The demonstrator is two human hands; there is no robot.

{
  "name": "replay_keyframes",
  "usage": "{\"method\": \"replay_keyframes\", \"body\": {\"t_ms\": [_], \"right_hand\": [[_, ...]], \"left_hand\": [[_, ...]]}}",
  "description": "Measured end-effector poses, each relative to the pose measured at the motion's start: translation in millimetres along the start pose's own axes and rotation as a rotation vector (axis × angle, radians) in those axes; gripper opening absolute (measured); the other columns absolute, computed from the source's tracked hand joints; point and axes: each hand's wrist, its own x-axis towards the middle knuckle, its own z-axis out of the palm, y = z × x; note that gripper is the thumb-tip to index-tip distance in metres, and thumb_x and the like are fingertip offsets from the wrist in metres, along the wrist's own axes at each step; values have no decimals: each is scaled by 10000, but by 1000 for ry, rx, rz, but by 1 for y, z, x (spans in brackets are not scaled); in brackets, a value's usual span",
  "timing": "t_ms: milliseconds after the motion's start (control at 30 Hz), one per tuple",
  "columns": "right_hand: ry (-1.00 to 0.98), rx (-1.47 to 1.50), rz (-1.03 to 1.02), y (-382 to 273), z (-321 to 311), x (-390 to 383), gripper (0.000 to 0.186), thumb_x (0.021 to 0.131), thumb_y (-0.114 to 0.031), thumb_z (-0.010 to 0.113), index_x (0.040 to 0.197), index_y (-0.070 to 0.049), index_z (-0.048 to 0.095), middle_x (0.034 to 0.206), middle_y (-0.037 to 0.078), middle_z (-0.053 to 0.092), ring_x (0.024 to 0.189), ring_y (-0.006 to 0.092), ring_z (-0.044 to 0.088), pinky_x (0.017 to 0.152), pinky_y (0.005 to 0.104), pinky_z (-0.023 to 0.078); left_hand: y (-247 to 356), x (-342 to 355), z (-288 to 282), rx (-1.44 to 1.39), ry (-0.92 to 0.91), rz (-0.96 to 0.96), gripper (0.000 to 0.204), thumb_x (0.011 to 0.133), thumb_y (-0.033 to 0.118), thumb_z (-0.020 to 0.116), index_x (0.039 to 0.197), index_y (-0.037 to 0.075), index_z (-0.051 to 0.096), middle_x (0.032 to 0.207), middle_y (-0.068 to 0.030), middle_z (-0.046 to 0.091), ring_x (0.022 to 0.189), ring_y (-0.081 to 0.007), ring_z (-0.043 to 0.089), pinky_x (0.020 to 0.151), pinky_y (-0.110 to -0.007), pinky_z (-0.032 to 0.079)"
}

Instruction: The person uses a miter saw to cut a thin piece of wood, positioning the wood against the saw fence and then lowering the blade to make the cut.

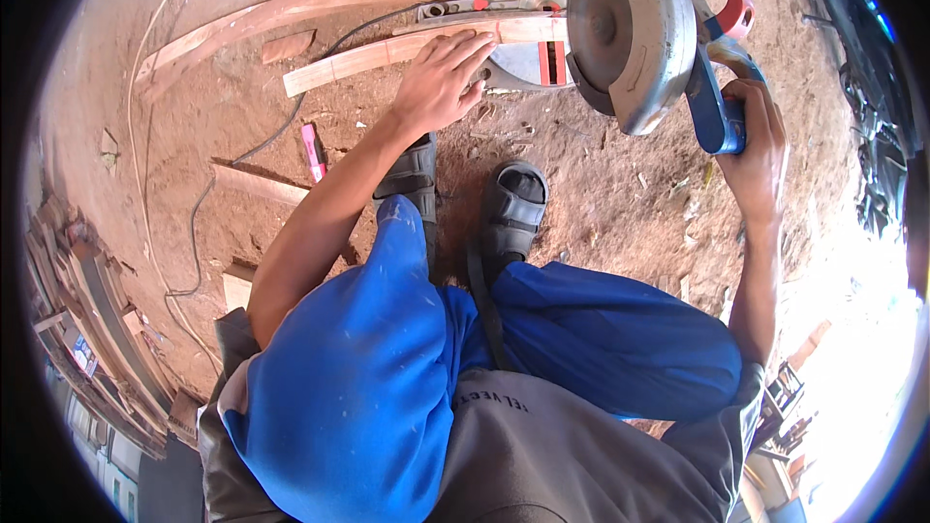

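left hand (441,77) presses flat on the wood strip (387,53), right hand (754,140) clenched round the saw handle (712,111); mid-cut, likely needs a steady downward pull.

the person wears bright blue trousers (387,368) flecked with pale dust and small light spots, a grey shirt (542,455) with faint lettering across the front, and dark grey strapped sandals (511,208). both forearms are bare, with no sleeves reaching them.
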Motion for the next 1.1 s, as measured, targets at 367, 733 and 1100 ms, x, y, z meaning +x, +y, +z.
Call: {"method": "replay_keyframes", "body": {"t_ms": [367,733,1100], "right_hand": [[47,-27,18,1,21,-19,370,760,33,767,1098,-25,628,1093,143,682,956,355,694,834,412,558],[101,-56,-22,2,32,-28,393,741,33,791,1098,-27,637,1068,145,690,938,354,697,819,412,559],[162,-84,-20,5,53,-41,459,682,-11,834,1097,-91,656,1065,68,710,974,320,700,837,428,563]], "left_hand": [[-2,0,1,11,-26,-3,655,940,259,692,1540,88,492,1550,-64,520,1420,-289,477,1198,-448,385],[-4,0,1,0,-15,11,669,941,274,697,1549,97,481,1568,-62,509,1440,-279,468,1197,-465,383],[-3,0,-1,-19,10,18,655,921,248,718,1527,101,516,1558,-51,525,1402,-276,497,1176,-448,410]]}}
